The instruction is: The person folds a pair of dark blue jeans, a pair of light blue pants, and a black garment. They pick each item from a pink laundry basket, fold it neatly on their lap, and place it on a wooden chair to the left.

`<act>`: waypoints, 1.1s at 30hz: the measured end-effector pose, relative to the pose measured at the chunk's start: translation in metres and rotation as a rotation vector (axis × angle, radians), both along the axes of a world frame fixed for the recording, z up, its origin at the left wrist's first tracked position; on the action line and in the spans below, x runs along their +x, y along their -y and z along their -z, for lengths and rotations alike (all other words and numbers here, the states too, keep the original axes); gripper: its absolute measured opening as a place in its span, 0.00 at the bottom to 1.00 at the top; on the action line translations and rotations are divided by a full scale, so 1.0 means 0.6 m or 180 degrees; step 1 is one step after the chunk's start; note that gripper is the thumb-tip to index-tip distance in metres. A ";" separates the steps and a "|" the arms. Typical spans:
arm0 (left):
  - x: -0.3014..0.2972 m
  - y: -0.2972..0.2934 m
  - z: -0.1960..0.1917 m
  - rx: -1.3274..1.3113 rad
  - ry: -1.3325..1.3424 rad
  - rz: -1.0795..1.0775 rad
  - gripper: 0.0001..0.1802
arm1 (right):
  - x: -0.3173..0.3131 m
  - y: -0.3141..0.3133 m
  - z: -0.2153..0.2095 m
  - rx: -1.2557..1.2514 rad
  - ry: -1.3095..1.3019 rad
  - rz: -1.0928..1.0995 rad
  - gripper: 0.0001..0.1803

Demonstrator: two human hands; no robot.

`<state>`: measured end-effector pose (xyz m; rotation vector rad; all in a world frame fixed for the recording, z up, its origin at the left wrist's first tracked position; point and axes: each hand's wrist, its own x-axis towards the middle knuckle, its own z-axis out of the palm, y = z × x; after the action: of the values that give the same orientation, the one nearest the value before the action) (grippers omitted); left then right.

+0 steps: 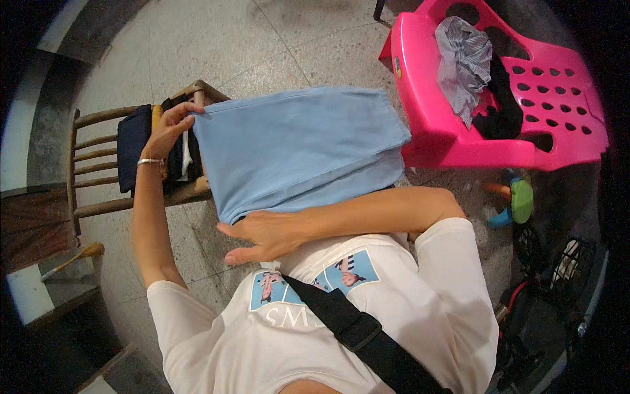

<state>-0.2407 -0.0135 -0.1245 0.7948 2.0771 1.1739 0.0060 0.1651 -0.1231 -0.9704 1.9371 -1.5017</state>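
Observation:
A light blue garment [302,141], folded into a broad flat shape, lies across my lap and over the near end of a wooden chair. Its exact kind is hard to make out. At its upper left corner, my left hand [176,126] pinches the edge between thumb and fingers. My right hand [266,235] rests by the lower left corner, thumb and forefinger spread apart, the forefinger against the cloth's edge. The other fingers of that hand are partly hidden. On the right side of the garment, layered edges show one over another.
Dark folded clothes [134,148] lie on the wooden chair [98,174] at left. A pink plastic chair [426,85] at upper right bears a striped grey cloth [464,62] and a black cloth [505,105]. Near it is a green and blue object [522,200]. A black strap [357,331] crosses my shirt.

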 end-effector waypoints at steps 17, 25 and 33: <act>0.098 0.041 0.150 -0.0109 -0.0936 -0.0955 0.27 | 0.005 -0.179 -0.009 -0.0270 0.1110 0.1340 0.16; 0.317 -0.002 0.134 -0.0196 -0.1125 -0.0247 0.30 | 0.066 -0.421 0.127 0.1626 0.0556 0.3861 0.20; 0.340 -0.034 0.103 -0.0277 -0.0903 -0.0006 0.24 | 0.054 -0.414 0.144 0.0094 0.2042 0.4015 0.17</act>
<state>-0.0369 0.0070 -0.1865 0.9639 2.3406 1.0111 0.0387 0.4133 -0.2095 0.9164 2.0309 -1.9662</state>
